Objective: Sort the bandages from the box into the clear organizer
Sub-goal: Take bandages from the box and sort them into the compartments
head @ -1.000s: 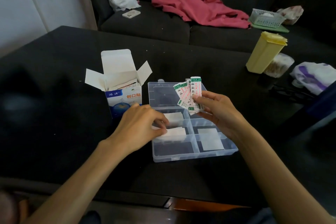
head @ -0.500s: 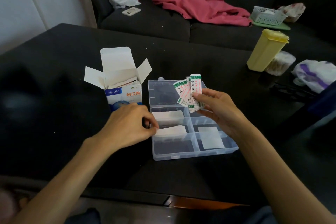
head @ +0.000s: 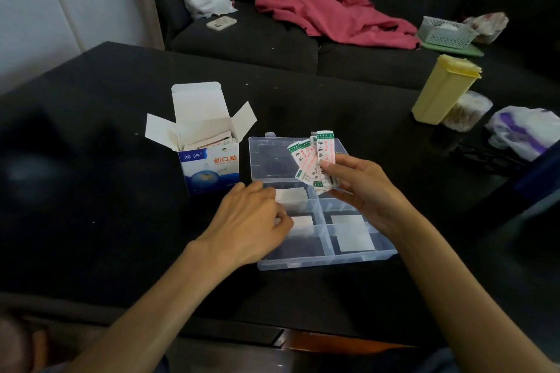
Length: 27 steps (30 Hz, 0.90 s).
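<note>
Where hands work: black table, dark sofa.

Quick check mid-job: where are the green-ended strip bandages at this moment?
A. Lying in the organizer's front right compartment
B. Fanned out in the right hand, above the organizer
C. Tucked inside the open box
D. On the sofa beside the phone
B: the strip bandages are pinched in a fan by the right hand, held over the clear organizer, not lying in any compartment.

Fanned bandages are held above the open clear organizer, white pads apparently in four compartments; beside it, the opened box stands upright.
</note>
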Each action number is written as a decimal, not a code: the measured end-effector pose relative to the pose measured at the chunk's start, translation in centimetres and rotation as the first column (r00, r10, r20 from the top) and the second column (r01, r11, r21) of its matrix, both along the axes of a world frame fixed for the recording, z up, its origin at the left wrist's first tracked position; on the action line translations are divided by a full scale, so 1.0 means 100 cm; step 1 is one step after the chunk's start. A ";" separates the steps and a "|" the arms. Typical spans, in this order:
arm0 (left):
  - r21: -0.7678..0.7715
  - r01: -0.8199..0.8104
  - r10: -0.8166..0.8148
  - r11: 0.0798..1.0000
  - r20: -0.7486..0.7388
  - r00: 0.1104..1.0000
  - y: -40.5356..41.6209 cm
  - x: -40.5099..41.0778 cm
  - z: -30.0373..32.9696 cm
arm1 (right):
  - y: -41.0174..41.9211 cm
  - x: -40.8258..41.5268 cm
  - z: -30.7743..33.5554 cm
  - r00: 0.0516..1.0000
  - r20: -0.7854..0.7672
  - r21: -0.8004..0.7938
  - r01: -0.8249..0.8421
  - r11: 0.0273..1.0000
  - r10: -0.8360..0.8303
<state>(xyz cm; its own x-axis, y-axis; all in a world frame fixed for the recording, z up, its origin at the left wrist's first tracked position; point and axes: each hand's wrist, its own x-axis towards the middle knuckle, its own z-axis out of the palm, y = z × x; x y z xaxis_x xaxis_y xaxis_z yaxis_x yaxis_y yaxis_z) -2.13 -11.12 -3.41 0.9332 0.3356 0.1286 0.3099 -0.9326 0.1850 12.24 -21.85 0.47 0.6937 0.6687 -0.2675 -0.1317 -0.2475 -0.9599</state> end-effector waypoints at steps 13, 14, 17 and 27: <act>-0.887 -0.165 0.510 0.430 0.088 0.856 0.005 -0.001 0.038 | 0.007 -0.012 -0.006 0.991 -0.076 -0.011 -0.108 0.994 0.107; -0.894 -0.137 0.521 0.426 0.119 0.845 0.003 -0.001 0.034 | 0.007 -0.013 -0.007 0.989 -0.114 0.008 -0.097 0.995 0.097; -0.799 -0.146 0.586 0.584 0.289 0.757 -0.003 -0.002 0.023 | 0.010 -0.018 -0.009 0.967 -0.254 0.094 -0.014 0.995 0.037; -0.628 -0.171 0.513 0.760 0.416 0.751 -0.005 -0.003 0.017 | 0.018 -0.033 -0.013 0.976 -0.208 0.119 -0.034 0.992 0.059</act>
<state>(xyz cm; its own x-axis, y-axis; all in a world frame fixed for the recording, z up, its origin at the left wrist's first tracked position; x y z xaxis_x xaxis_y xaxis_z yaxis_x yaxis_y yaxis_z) -2.40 -11.57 -1.68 0.5615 0.7848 0.2624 0.2737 -0.4754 0.8361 8.90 -20.08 -0.79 0.5973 0.7336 -0.3242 -0.3246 -0.1486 -0.9341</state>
